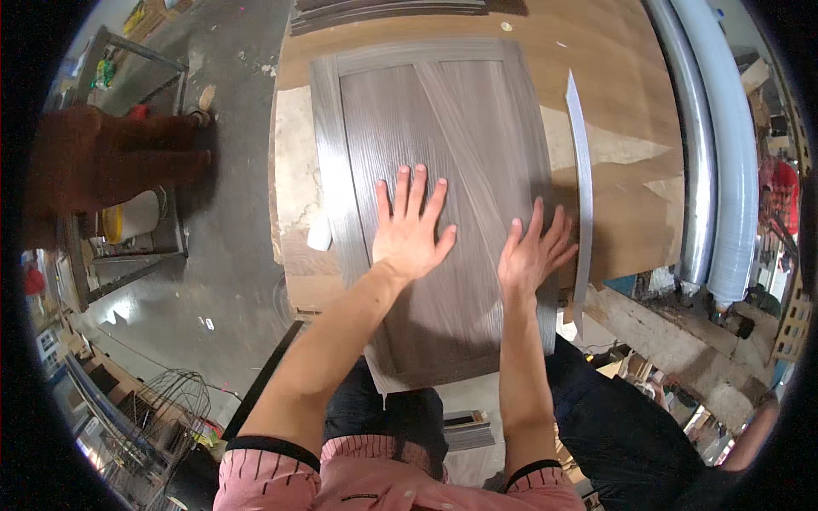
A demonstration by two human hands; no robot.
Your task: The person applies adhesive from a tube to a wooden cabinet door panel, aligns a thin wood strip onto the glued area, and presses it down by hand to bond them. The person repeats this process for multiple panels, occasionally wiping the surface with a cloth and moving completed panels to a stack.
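A grey wood-grain cabinet door panel [443, 128] with a raised frame lies flat on a brown wooden workbench [613, 77], its near end overhanging the bench edge toward me. My left hand [411, 228] rests palm down on the panel's middle, fingers spread. My right hand [533, 249] lies flat on the panel's right side, fingers spread over its right frame edge. Neither hand grips anything. A thin grey edge-band strip [581, 170] lies on the bench just right of the panel.
Two thick grey pipes [724, 153] run along the bench's right side. A stack of grey panels [383, 10] sits at the far edge. A metal shelf frame [136, 221] and a wire basket [175, 400] stand on the concrete floor at left.
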